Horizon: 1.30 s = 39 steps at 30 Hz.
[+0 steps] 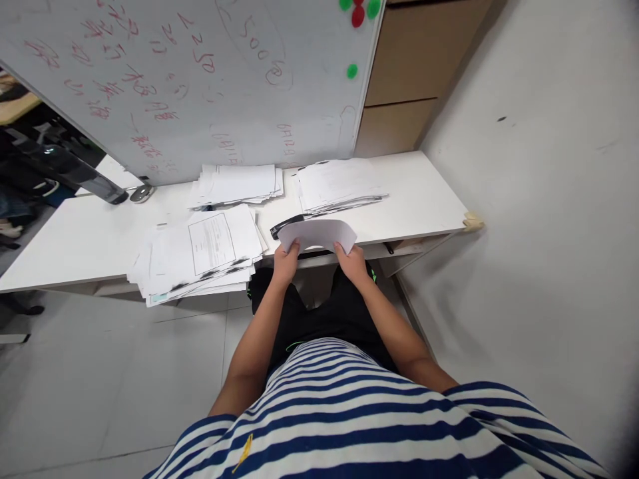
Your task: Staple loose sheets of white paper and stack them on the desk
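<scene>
Between my two hands a white sheet of paper (pixel 318 231) is held up, bowed into a curve, at the desk's front edge; whether it is one sheet or several I cannot tell. My left hand (pixel 286 261) pinches its left end, thumb on the near face. Its right end is gripped by my right hand (pixel 351 259) in the same way. Just behind the paper lies a black stapler (pixel 286 225), partly hidden by it. A stack of papers (pixel 339 183) rests beyond, and a printed pile (pixel 212 243) lies to the left of my left hand.
The white desk (pixel 424 193) runs across, with a wall (pixel 539 199) at its right. Another paper stack (pixel 242 183) sits at the back, below a whiteboard (pixel 200 86) with red writing. A clear bottle (pixel 84 174) stands at the left. Yellowish padding (pixel 473 221) covers the desk's right corner.
</scene>
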Available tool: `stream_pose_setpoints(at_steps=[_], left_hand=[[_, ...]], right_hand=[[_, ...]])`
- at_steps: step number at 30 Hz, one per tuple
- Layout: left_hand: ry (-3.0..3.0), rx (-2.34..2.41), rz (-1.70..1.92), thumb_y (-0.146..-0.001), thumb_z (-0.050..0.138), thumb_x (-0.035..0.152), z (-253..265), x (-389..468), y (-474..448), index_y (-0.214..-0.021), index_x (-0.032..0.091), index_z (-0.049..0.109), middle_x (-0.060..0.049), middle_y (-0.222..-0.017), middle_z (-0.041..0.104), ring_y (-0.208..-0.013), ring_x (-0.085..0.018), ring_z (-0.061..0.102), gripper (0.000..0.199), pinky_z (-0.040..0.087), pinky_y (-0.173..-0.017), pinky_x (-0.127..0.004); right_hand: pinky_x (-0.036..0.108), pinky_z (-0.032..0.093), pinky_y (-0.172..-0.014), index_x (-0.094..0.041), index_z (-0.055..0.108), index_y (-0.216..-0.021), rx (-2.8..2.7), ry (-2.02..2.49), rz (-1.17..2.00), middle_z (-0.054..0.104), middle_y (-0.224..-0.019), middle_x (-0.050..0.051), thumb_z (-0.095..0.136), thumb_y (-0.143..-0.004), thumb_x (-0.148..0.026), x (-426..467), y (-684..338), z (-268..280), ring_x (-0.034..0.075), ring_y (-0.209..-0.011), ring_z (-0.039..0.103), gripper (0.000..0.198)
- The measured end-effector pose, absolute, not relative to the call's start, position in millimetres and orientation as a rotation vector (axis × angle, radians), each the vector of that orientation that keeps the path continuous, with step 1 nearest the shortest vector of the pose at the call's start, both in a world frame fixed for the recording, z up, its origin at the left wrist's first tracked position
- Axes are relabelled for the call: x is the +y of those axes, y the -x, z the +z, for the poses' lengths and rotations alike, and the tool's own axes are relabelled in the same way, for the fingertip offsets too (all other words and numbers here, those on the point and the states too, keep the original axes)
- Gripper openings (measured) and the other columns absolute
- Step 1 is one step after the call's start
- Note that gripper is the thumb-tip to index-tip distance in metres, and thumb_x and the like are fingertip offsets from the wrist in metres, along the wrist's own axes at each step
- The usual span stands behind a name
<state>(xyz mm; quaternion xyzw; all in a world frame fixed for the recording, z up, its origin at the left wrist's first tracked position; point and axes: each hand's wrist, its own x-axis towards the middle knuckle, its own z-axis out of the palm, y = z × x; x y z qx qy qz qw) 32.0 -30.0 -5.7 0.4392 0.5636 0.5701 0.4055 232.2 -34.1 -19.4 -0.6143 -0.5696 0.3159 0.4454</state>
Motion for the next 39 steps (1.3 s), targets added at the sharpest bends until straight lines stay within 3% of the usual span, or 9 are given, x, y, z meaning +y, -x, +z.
stream_pose_setpoints(at_steps=[6,9,13,16,21,31,39], left_hand=[[-1.181,1.380,1.411,-0.088,0.059,0.050,11,-24,-17,-0.115,0.021,0.065,-0.010,-0.110,0.071,-0.098,-0.021,0.066,0.040,0.051,-0.089,-0.038],[-1.459,1.551,1.389,-0.089,0.059,0.045,17,-6,-7,-0.117,0.021,0.063,-0.012,-0.113,0.069,-0.109,-0.026,0.063,0.037,0.046,-0.099,-0.044],[-1.885,1.867,1.158,-0.082,0.068,0.038,11,23,1,-0.123,0.019,0.060,-0.019,-0.129,0.059,-0.131,-0.038,0.045,0.046,0.033,-0.110,-0.052],[-1.969,2.014,0.949,-0.084,0.065,0.043,-3,36,2,-0.125,0.015,0.057,-0.023,-0.127,0.056,-0.128,-0.042,0.047,0.050,0.035,-0.105,-0.055],[-2.021,2.005,0.956,-0.089,0.060,0.049,-18,37,6,-0.119,0.018,0.060,-0.018,-0.114,0.060,-0.112,-0.037,0.055,0.043,0.039,-0.098,-0.049],[-2.063,1.753,0.929,-0.092,0.055,0.045,-20,41,22,-0.114,0.021,0.062,-0.013,-0.106,0.060,-0.104,-0.030,0.055,0.033,0.040,-0.093,-0.042],[-2.009,1.624,0.970,-0.091,0.058,0.042,-20,38,25,-0.112,0.023,0.061,-0.010,-0.107,0.060,-0.110,-0.028,0.052,0.029,0.039,-0.097,-0.040]], right_hand=[[0.037,0.056,-0.081,-0.013,0.072,-0.098,-1.117,1.542,0.982,0.077,-0.100,0.013,0.068,-0.078,-0.051,-72,-263,-34,0.027,-0.092,0.071,0.043],[0.032,0.055,-0.061,-0.014,0.071,-0.089,-0.894,1.553,1.125,0.076,-0.081,0.008,0.073,-0.072,-0.047,-85,-277,-45,0.022,-0.069,0.069,0.037],[0.027,0.042,-0.039,-0.016,0.066,-0.082,-0.705,1.514,1.250,0.066,-0.059,0.001,0.076,-0.068,-0.045,-95,-284,-48,0.015,-0.044,0.056,0.033],[0.029,0.047,-0.041,-0.017,0.066,-0.083,-0.677,1.490,1.267,0.067,-0.061,0.002,0.077,-0.069,-0.045,-98,-283,-44,0.017,-0.047,0.059,0.033],[0.036,0.058,-0.055,-0.018,0.068,-0.084,-0.735,1.412,1.341,0.074,-0.070,0.007,0.075,-0.073,-0.050,-99,-283,-32,0.023,-0.059,0.068,0.035],[0.029,0.054,-0.050,-0.014,0.069,-0.084,-0.862,1.329,1.461,0.072,-0.065,0.006,0.079,-0.071,-0.055,-90,-291,-22,0.018,-0.053,0.066,0.045],[0.029,0.054,-0.047,-0.014,0.069,-0.084,-0.901,1.359,1.509,0.072,-0.062,0.006,0.080,-0.070,-0.054,-79,-282,-37,0.019,-0.051,0.065,0.044]])
